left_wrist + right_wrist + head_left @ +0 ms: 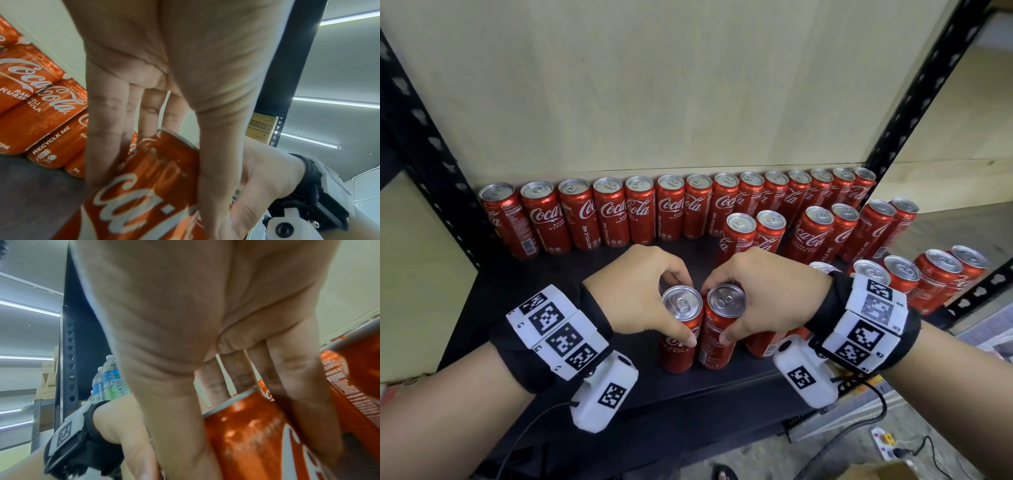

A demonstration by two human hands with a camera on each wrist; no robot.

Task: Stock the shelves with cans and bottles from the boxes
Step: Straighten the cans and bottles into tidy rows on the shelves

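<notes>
I am holding two cans at shelf [558, 346] front: left hand [640, 291] wrapping left can [681, 329], right hand [763, 291] wrapping right can [719, 329], cans touching. Back row [674, 209] standing full; second and third rows only filling right side. Judging roughly half stocked; boxes not showing.

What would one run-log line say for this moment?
left hand: grips left can | right hand: grips right can | cans: upright, side by side, front of shelf | back row: filled
</notes>
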